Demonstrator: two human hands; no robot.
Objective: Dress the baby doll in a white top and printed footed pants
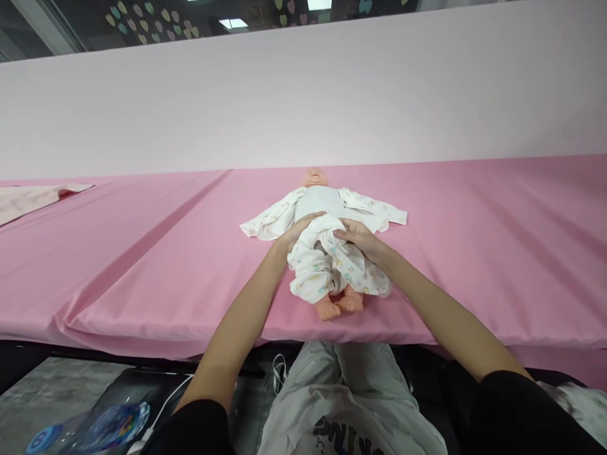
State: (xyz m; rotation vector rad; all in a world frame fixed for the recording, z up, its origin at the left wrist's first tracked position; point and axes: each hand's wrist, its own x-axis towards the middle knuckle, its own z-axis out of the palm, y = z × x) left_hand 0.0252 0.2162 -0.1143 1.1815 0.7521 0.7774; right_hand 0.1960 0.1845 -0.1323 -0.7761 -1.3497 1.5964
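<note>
A baby doll (314, 177) lies on its back on the pink-covered table, head away from me and bare feet (339, 305) close to the near edge. Around its legs is a bunched pair of white baby pants (310, 278) with a small coloured print. At the left of the doll's waist, my left hand (300, 230) grips the pants' upper edge, its fingertips partly behind the cloth. My right hand (359, 239) pinches the gathered cloth on the other side, thumb on top. A white printed baby jacket (372, 207) lies spread open under the doll's torso, sleeves out sideways.
A pale cloth (33, 199) lies at the far left of the pink cover (165, 272). Behind the table rises a white panel (303, 107). Below the near edge, at lower left, are a plastic bottle (95, 428) and a white cable (165, 404).
</note>
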